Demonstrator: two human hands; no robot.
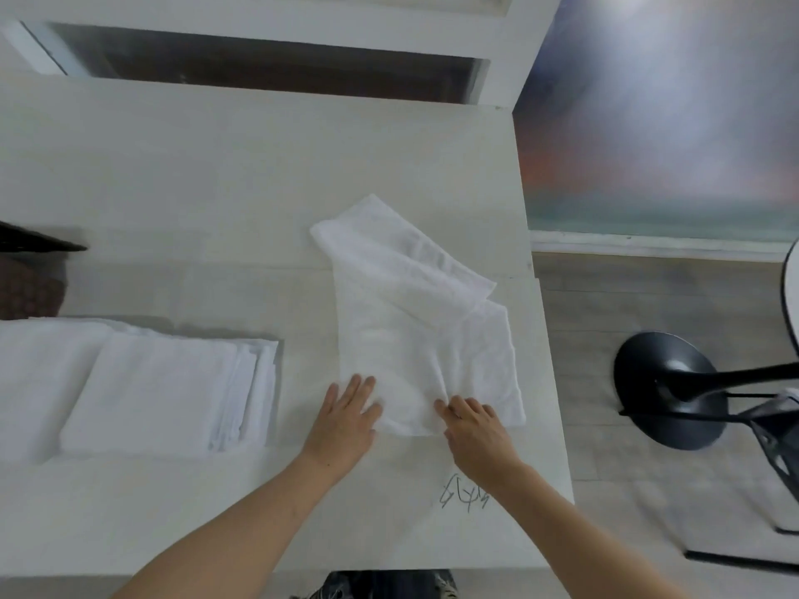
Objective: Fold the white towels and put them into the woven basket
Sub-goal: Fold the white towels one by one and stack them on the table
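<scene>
Towel (415, 322) lying half-folded on table (216, 188), right of stack (164, 391). Am pressing left hand (346, 419) flat on near edge, fingers spread; right hand (473, 425) pinching wrinkled hem. Should be smoothing creases, squaring corners before next fold. Basket: cannot tell where.

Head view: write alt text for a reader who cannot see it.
Two bare hands, left hand flat and right hand pinching, work the near edge of a rumpled white towel on a white table. A stack of towels lies to the left.
</scene>
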